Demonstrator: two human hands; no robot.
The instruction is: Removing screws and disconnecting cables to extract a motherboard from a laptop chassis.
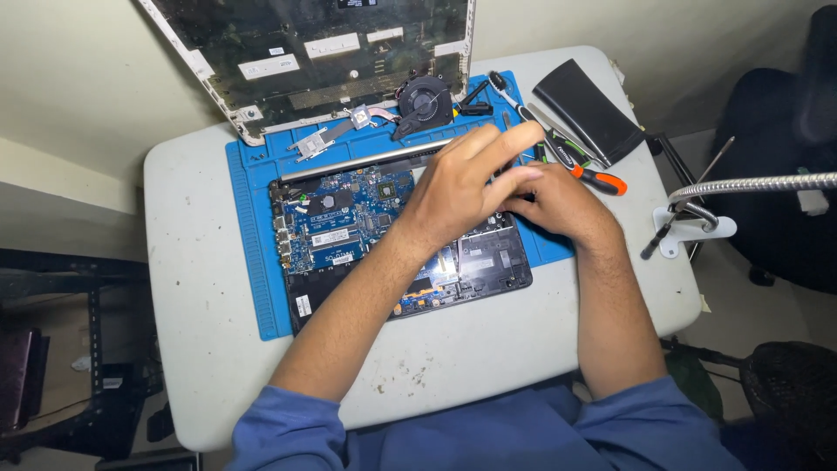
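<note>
My left hand [462, 183] lies flat over the upper right part of the opened laptop base [397, 235], fingers stretched out and close together, the tips reaching toward the hinge edge. I cannot tell whether anything is pinched beneath it. My right hand [558, 202] sits just beside it on the right, curled, with its fingertips tucked under the left hand's fingers; what it grips, if anything, is hidden from me.

Under both hands the laptop base shows a blue circuit board [336, 218] on its left half and dark panels on the right. It rests on a blue work mat [253, 227], which covers much of a pale grey table [192, 349].

Above the base, on the mat, I see a detached cooling fan [425, 100] with its metal heat pipe [336, 133]. A white-framed laptop cover [305, 52] leans against the wall behind. Just beyond my right hand lies an orange-handled screwdriver [593, 177], near a black pouch [586, 109]. A flexible metal lamp arm [750, 185] reaches in from the right.
</note>
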